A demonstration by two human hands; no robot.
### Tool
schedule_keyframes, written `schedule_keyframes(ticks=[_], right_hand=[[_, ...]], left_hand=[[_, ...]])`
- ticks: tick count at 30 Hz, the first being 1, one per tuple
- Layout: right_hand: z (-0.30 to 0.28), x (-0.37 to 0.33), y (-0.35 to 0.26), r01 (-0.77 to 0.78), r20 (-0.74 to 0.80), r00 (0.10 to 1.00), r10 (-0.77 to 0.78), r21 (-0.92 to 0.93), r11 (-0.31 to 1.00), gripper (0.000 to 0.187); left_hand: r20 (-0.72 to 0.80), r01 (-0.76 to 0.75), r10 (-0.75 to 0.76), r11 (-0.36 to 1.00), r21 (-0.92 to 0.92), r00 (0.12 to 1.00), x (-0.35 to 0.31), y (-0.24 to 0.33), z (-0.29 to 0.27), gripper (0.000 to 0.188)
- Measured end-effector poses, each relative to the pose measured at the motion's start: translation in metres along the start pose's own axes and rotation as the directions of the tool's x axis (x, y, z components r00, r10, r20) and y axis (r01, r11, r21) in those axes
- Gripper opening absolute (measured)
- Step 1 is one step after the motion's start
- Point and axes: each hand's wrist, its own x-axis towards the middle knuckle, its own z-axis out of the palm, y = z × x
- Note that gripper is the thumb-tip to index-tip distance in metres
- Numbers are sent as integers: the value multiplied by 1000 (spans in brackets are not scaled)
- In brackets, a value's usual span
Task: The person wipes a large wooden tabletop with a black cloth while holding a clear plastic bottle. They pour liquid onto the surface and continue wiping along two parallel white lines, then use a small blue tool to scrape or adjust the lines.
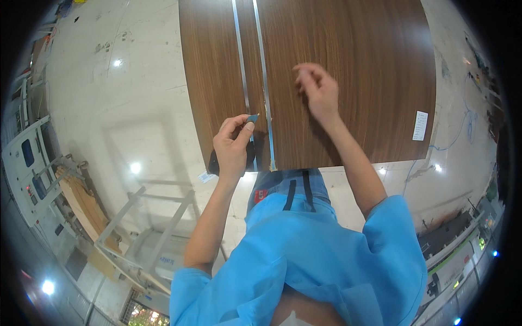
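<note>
A brown wood-grain panel (370, 76) lies in front of me, with two narrow shiny strips running along it, a left strip (241, 54) and a right strip (260, 49). Tan crumbs or residue show along the right strip, most at its near end. My left hand (232, 142) is over the near left part of the panel, thumb and fingers pinching a small flat blue-grey piece (252, 118) beside the right strip; its exact kind is unclear. To the right, my right hand (319, 93) hovers over bare wood grain, fingers loosely bent and apart, slightly blurred, with nothing visible in it.
A white label (419, 126) is on the panel's right side. Something black (213, 164) sits at its near left corner. A metal frame (157, 231) and wooden boards (81, 198) stand at lower left. A blue cord (468, 122) trails over the pale floor at right.
</note>
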Motion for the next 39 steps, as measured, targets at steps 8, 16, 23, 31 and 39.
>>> schedule_keyframes(ticks=[8,16,23,31,39], right_hand=[[63,-125,-20,191,341,936,-86,-285,939,48],[129,-137,-1,466,662,748,-46,-475,746,57],[174,-163,-23,-217,389,900,195,14,976,36],[144,-146,-19,-132,-373,925,72,-137,982,27],[-50,-123,38,-346,-698,659,-282,-614,709,43]], left_hand=[[-205,114,-103,993,43,973,-65,-19,-45,18],[-318,281,-375,910,-303,871,-87,-40,-73,17],[-79,287,-320,916,-280,944,-90,-50,-107,19],[212,363,-334,924,-120,919,-82,-32,-136,18],[215,-595,556,769,233,803,50,-4,-47,11]])
